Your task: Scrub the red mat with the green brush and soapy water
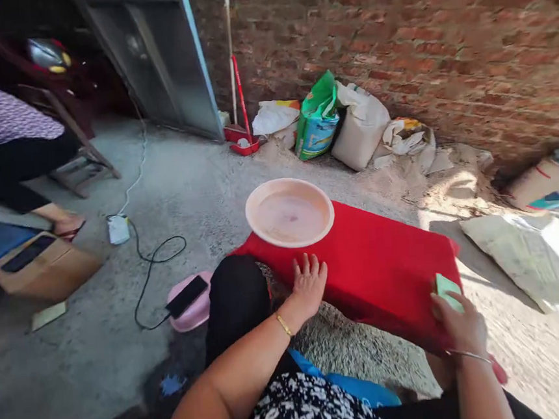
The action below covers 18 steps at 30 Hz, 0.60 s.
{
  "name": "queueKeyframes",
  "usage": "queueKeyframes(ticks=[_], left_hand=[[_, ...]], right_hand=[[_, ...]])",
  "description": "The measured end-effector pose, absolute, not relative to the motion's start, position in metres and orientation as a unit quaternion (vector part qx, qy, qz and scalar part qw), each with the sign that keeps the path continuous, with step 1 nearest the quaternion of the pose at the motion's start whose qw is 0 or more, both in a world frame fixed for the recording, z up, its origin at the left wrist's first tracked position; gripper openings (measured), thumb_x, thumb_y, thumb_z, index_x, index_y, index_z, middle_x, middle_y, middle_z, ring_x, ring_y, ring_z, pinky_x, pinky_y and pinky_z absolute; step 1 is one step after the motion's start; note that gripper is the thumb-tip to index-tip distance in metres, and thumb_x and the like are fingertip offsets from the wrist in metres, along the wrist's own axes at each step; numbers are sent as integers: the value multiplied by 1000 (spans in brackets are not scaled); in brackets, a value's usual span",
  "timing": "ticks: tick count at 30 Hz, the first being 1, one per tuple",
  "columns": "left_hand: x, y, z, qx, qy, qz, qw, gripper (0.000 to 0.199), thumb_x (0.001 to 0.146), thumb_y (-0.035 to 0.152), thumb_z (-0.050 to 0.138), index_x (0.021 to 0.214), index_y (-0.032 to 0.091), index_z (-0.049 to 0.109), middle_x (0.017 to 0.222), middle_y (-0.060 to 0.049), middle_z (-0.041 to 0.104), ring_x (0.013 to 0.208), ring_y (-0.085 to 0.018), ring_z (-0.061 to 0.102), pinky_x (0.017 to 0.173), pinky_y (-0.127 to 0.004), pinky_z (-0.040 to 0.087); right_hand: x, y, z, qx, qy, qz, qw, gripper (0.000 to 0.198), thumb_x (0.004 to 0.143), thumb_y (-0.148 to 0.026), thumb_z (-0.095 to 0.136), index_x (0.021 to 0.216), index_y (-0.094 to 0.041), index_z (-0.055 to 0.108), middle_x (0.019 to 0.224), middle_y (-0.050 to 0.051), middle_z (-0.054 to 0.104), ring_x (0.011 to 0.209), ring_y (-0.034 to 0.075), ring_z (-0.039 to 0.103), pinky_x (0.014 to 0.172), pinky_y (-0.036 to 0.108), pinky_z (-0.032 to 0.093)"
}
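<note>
Closest to us, the right hand (467, 323) grips one pale green block (446, 284) at the right end of the red-covered table (385, 246). Whether it is sponge or soap we cannot tell. The fingers wrap its near side, which we judge keeps it steady against the cloth.

Our left hand (310, 288) is empty, palm down with fingers spread, over the table's near edge, perhaps to brace us or keep the cloth from sliding. We count two hands and only one thing held.

Just beyond the left fingers, one pale pink basin (289, 239) stands at the table's left end, probably there to stay within reach and leave room for the block. To the left, below table height, one dark phone (188, 296) lies on a pink stool (191, 319), its cord seemingly trailing to a white power strip (119, 230), likely for charging.

Farther left we see one cardboard box (50, 272) with a second dark slab on top, and one seated person's foot (68, 226). Farthest off, one red dustpan (245, 148) and two upright sacks, one green (319, 128) and one pale (363, 127), stand by the brick wall (431, 46), perhaps to keep the floor passable.
</note>
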State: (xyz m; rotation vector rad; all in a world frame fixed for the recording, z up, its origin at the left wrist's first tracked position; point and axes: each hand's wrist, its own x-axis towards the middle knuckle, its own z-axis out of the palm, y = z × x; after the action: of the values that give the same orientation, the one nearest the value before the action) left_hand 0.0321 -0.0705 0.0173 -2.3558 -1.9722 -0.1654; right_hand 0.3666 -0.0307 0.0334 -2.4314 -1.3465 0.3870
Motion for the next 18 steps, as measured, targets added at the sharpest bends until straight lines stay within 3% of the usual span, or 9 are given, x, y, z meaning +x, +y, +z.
queueKeyframes(ticks=[4,8,11,18], left_hand=[[57,-99,13,-906,-394,-150,45,27,94,25,40,113,21,59,113,-11,58,101,-24,57,83,-40,43],[68,-127,-4,-960,-267,-85,-11,19,92,26,46,85,21,63,83,-3,59,74,-17,56,62,-31,37],[56,-133,-14,-954,-295,-26,-40,15,90,26,52,79,21,62,76,-2,58,72,-17,56,64,-32,36],[39,-147,-3,-931,-363,26,-35,11,89,23,52,82,19,60,82,-4,58,80,-18,55,78,-37,38]], right_hand=[[364,-29,27,-857,-479,129,143,75,68,-75,50,122,-24,60,120,17,59,115,38,54,91,50,46],[356,-30,22,-838,-513,116,143,72,70,-72,47,121,-22,59,116,19,60,117,41,50,93,53,44],[358,-29,16,-828,-529,95,161,69,71,-68,47,119,-20,59,109,19,61,112,42,52,90,54,44],[353,-33,9,-795,-571,78,190,65,78,-62,45,126,-19,56,103,15,57,107,38,54,88,49,44]])
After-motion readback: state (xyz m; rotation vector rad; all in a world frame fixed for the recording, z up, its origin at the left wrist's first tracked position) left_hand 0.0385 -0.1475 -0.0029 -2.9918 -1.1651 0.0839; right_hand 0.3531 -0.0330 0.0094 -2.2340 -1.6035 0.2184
